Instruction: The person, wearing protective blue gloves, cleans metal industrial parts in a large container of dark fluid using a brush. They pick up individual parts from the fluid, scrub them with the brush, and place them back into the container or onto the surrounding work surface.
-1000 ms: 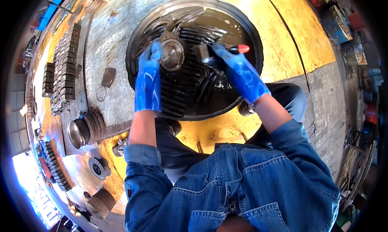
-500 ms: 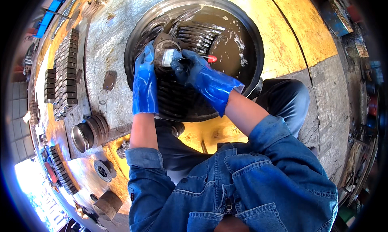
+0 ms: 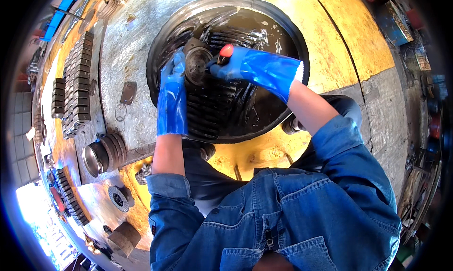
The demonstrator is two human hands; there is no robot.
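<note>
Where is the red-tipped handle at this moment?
In the head view, the red-tipped handle is at upper centre, held in the right hand, over the tub, right of the round metal part.

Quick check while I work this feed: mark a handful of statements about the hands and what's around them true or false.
1. The left hand and right hand wear blue gloves. True.
2. The right hand holds a red-ended tool. True.
3. The round metal part lies to the right of both hands. False: it is between them.
4. The basin is dry inside. False: dark liquid lies in it.
5. The dark metal blocks stand right of the basin. False: they are on its left.
</note>
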